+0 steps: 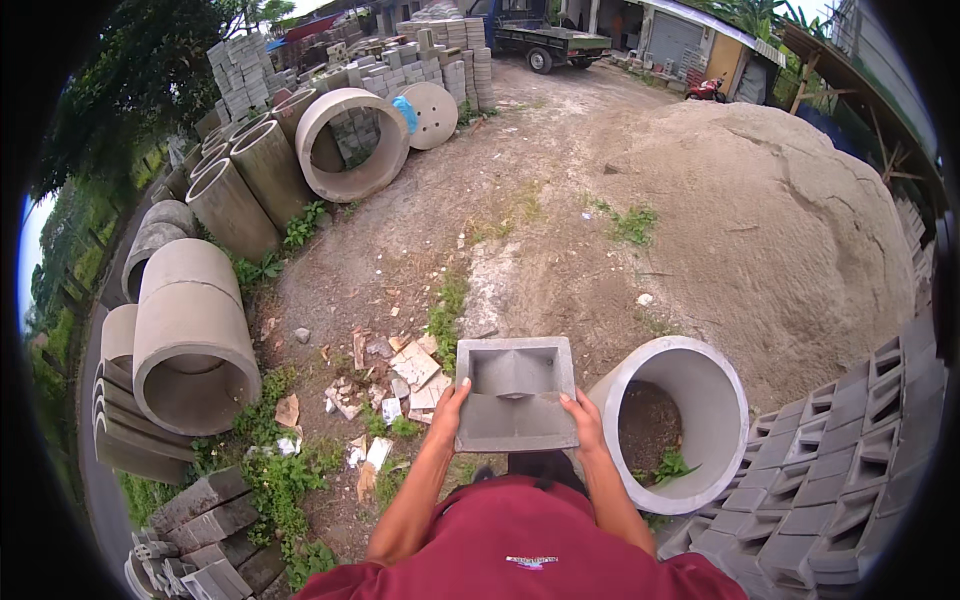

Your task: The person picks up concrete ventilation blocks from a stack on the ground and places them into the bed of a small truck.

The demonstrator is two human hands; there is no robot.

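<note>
Block [515, 425], matte grey, seemingly concrete, squarish, recessed, left fingers [462, 389] and right fingers [571, 403] clamped on its sides

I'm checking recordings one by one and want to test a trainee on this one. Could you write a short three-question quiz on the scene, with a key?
1. How do the hands hold the grey concrete block?

2. True or false: the large sandy heap is on the person's right side.

3. Where do the broken flat pieces lie?
a) On top of the block
b) On the ground to the left of the block
c) On the ground to the right of the block

Key:
1. The left hand grips its left side and the right hand its right side.
2. True.
3. b
</note>
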